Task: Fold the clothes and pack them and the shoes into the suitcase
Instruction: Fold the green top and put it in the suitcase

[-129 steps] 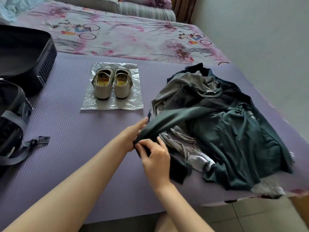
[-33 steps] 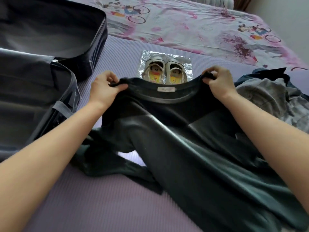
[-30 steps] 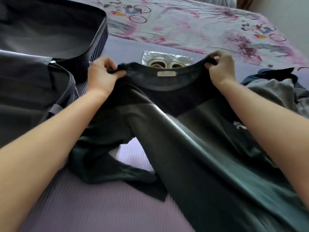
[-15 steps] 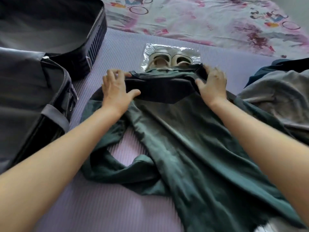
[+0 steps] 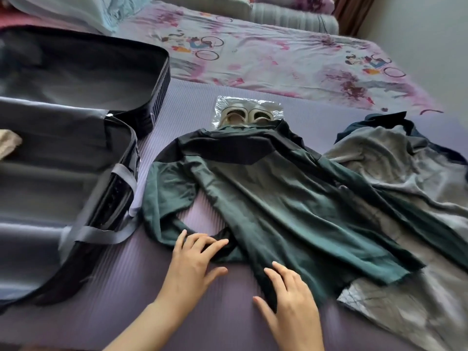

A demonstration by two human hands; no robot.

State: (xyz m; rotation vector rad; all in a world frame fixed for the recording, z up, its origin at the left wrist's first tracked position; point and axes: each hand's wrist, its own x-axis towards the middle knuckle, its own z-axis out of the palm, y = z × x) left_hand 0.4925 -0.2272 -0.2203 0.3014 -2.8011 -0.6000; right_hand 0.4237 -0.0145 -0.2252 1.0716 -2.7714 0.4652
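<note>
Left hand (image 5: 193, 259) flat, fingers spread, pressing sleeve of dark green long-sleeved shirt (image 5: 278, 198) near purple mat's (image 5: 121, 295) front edge; right hand (image 5: 291, 297) flat, fingers straight, on shirt hem.

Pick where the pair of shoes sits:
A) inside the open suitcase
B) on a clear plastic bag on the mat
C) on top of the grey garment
B: the shoes stand on the clear plastic bag on the purple mat, just beyond the green shirt collar, outside the suitcase.
</note>
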